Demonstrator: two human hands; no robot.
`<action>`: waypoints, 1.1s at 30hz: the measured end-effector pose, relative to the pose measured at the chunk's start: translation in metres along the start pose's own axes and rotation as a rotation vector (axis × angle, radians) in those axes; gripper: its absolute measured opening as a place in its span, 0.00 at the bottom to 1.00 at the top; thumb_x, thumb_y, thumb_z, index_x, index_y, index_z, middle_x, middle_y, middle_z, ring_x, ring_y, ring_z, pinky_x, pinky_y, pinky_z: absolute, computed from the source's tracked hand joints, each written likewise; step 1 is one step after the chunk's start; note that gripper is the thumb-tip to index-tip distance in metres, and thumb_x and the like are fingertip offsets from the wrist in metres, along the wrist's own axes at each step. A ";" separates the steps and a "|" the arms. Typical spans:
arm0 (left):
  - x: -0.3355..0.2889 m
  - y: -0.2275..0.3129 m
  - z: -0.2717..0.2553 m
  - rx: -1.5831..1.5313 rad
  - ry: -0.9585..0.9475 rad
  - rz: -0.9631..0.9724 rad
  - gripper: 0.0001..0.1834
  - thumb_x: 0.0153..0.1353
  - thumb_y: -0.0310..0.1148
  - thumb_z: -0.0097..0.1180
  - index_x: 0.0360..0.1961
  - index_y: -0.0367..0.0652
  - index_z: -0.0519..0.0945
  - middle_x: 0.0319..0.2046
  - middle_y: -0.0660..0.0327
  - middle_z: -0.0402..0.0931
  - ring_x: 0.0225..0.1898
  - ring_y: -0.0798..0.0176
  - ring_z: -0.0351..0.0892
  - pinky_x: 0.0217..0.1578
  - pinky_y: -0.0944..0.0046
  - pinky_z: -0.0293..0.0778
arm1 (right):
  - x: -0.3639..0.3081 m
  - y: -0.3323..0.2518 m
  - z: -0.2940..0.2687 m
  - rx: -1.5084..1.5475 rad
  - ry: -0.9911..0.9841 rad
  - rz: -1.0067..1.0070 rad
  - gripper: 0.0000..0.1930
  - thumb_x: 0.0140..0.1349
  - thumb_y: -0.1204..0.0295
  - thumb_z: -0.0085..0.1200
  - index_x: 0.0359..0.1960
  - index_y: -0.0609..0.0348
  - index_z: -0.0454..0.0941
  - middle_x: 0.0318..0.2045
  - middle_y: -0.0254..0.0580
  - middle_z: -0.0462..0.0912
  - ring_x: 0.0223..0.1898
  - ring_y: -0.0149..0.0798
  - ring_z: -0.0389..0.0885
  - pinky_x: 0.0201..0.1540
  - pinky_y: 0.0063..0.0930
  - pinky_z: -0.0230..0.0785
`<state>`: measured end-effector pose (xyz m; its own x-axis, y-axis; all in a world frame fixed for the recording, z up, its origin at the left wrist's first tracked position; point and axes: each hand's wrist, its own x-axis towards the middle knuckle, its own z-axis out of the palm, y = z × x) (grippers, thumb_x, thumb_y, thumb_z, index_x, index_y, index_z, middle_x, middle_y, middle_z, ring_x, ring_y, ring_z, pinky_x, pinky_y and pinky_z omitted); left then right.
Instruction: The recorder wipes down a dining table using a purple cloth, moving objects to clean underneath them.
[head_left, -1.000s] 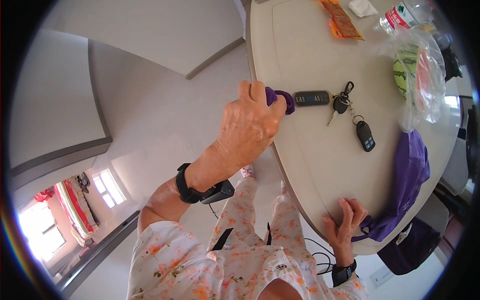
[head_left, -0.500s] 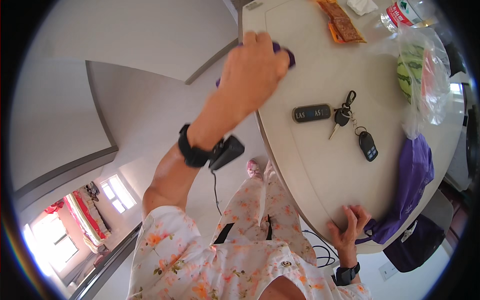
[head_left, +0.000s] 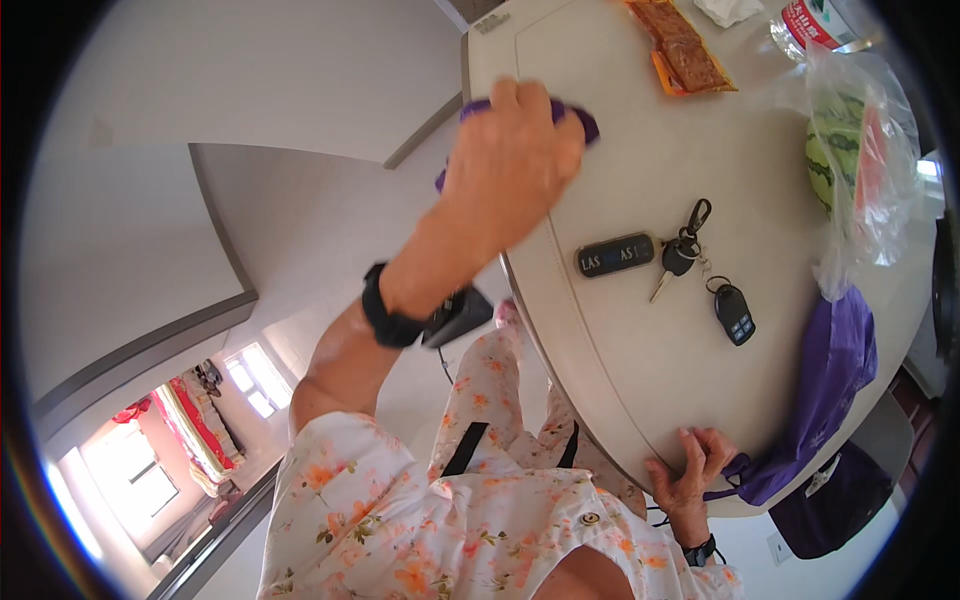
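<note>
My left hand (head_left: 515, 165) is closed around a bunched purple cloth (head_left: 578, 122) at the table's left edge. Parts of the cloth stick out on both sides of the fist; the rest is hidden under the fingers. My right hand (head_left: 688, 480) lies on the near rim of the pale table (head_left: 600, 330), fingers apart and holding nothing. Beside it is a purple fabric bag (head_left: 825, 370). Between the hands lie a key (head_left: 680, 255) with a clip, a dark oblong tag (head_left: 614, 254) and a black remote fob (head_left: 734, 314).
A cut watermelon (head_left: 835, 150) in a clear plastic bag stands at the right. Farther back are an orange snack packet (head_left: 685, 50), a crumpled white tissue (head_left: 728, 10) and a clear bottle (head_left: 815, 22) with a red label. A dark purple bag (head_left: 835, 500) rests on a chair beyond the table.
My left hand, still gripping the purple cloth, has moved slightly toward me along the table edge. The whole view has shifted a little, and my legs have moved. My right hand stays on the rim.
</note>
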<state>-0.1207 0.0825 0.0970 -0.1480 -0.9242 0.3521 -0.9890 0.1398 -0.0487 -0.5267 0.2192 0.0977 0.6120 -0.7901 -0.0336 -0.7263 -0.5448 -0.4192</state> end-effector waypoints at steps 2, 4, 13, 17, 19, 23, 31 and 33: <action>-0.021 0.028 -0.010 -0.034 -0.020 0.055 0.04 0.40 0.27 0.58 0.20 0.39 0.77 0.23 0.53 0.69 0.33 0.54 0.72 0.17 0.65 0.70 | -0.003 0.001 0.000 0.006 -0.020 0.026 0.29 0.53 0.53 0.65 0.53 0.56 0.74 0.47 0.49 0.67 0.49 0.51 0.64 0.51 0.48 0.59; -0.027 0.039 -0.016 -0.059 -0.042 0.107 0.04 0.40 0.27 0.57 0.20 0.39 0.77 0.23 0.53 0.68 0.32 0.53 0.72 0.16 0.64 0.70 | -0.006 0.001 0.001 0.020 -0.038 0.046 0.31 0.49 0.55 0.68 0.53 0.54 0.74 0.49 0.48 0.66 0.51 0.51 0.64 0.53 0.50 0.57; 0.007 -0.011 0.006 0.001 0.017 0.029 0.06 0.39 0.28 0.58 0.20 0.37 0.76 0.23 0.54 0.68 0.32 0.54 0.72 0.16 0.65 0.70 | -0.008 0.000 0.001 0.018 -0.041 0.068 0.30 0.51 0.55 0.66 0.53 0.56 0.73 0.48 0.50 0.65 0.50 0.51 0.63 0.52 0.49 0.59; -0.027 0.034 -0.022 -0.084 -0.174 0.095 0.05 0.43 0.23 0.57 0.24 0.40 0.75 0.25 0.53 0.66 0.32 0.53 0.72 0.20 0.61 0.71 | -0.008 -0.002 -0.001 0.017 -0.044 0.105 0.29 0.51 0.53 0.65 0.51 0.54 0.75 0.49 0.48 0.66 0.52 0.52 0.63 0.54 0.49 0.57; -0.014 0.022 -0.013 -0.087 -0.127 0.060 0.05 0.42 0.24 0.58 0.24 0.39 0.75 0.26 0.53 0.66 0.32 0.54 0.71 0.20 0.61 0.70 | -0.006 -0.006 -0.002 0.004 -0.040 0.104 0.29 0.51 0.51 0.64 0.51 0.55 0.75 0.49 0.48 0.66 0.52 0.52 0.63 0.53 0.49 0.58; 0.020 -0.022 -0.002 -0.003 -0.096 0.028 0.05 0.37 0.26 0.60 0.18 0.39 0.76 0.23 0.55 0.69 0.31 0.57 0.72 0.16 0.67 0.70 | 0.022 -0.020 -0.012 0.090 -0.051 0.126 0.28 0.53 0.50 0.62 0.49 0.58 0.77 0.48 0.49 0.70 0.50 0.52 0.66 0.52 0.47 0.59; -0.008 0.006 -0.014 -0.130 -0.112 0.104 0.07 0.35 0.25 0.61 0.19 0.38 0.76 0.23 0.53 0.69 0.30 0.55 0.72 0.16 0.66 0.70 | 0.092 -0.050 -0.011 0.150 0.046 0.090 0.28 0.49 0.56 0.64 0.49 0.61 0.77 0.47 0.50 0.74 0.49 0.52 0.68 0.52 0.46 0.60; -0.001 -0.001 -0.013 -0.155 -0.110 0.082 0.07 0.35 0.25 0.61 0.19 0.38 0.76 0.23 0.52 0.69 0.29 0.55 0.72 0.17 0.67 0.70 | 0.118 -0.059 -0.010 0.130 0.080 0.010 0.28 0.46 0.60 0.66 0.49 0.60 0.77 0.47 0.50 0.74 0.50 0.53 0.68 0.52 0.46 0.60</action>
<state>-0.1195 0.0882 0.1084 -0.2356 -0.9397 0.2481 -0.9625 0.2609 0.0742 -0.4153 0.1554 0.1272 0.5743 -0.8180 0.0320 -0.6823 -0.4999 -0.5334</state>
